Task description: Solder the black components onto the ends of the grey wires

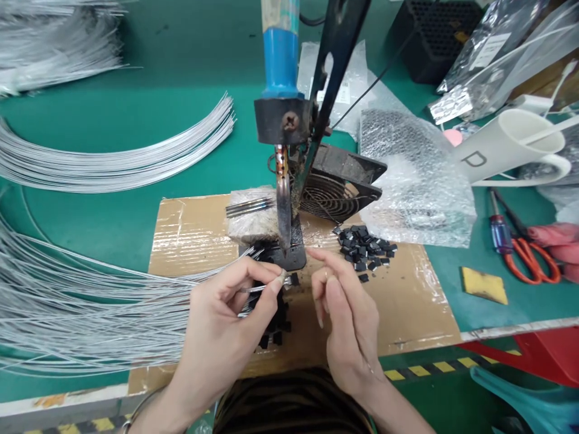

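Head view: left grip (226, 319) pinches grey wire (256, 289) near soldering iron (281, 69)

Your grey wires (113, 313) look plastic-coated, smooth with a soft sheen, and the small black pieces (362, 247) look like shiny plastic. Your iron has a smooth blue sleeve (281, 66), plastic-looking, and a dull, scorched metal tip (283, 211). You have glossy film over brown cardboard (407, 295) and crinkly, translucent plastic bubble wrap (407, 181).
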### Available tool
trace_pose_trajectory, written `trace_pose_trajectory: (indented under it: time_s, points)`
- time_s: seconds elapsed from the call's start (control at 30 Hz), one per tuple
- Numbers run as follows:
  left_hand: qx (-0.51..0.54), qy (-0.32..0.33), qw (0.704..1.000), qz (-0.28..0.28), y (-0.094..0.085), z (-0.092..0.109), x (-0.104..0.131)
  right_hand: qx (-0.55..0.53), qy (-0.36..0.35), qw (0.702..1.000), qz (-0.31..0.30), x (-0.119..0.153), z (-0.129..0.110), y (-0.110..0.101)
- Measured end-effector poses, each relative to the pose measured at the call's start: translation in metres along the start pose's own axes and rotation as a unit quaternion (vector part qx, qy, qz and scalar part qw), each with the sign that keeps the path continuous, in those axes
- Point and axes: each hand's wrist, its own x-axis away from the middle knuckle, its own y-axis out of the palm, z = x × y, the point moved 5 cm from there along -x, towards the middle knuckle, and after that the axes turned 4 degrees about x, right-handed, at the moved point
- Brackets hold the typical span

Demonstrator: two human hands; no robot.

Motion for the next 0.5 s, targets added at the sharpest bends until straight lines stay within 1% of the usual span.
trace_pose_trajectory:
  time_s: [0.07, 0.17, 0.27, 0.33, 0.43, 0.5]
  points:
    - [-0.003, -0.001, 1.000, 0.001, 0.000, 0.000, -0.002, 0.017, -0.007, 1.000, 0.008, 0.001, -0.001, -0.002]
    - [-0.007, 0.004, 1.000, 0.000, 0.002, 0.002, -0.004, 0.052, -0.035, 0.998, 0.004, 0.000, -0.004, -0.004]
    - [-0.012, 0.013, 1.000, 0.004, 0.003, 0.004, -0.006, 0.080, -0.044, 0.996, 0.000, -0.001, -0.005, -0.008]
    - [-0.015, 0.017, 1.000, 0.006, 0.003, 0.005, -0.007, 0.068, -0.038, 0.997, -0.007, -0.003, -0.004, -0.011]
    - [-0.021, 0.022, 1.000, 0.007, 0.004, 0.006, -0.009, 0.008, -0.036, 0.999, -0.028, -0.008, -0.006, -0.011]
    - [-0.020, 0.025, 0.999, 0.009, 0.004, 0.006, -0.010, -0.020, -0.036, 0.999, -0.024, -0.011, -0.008, -0.010]
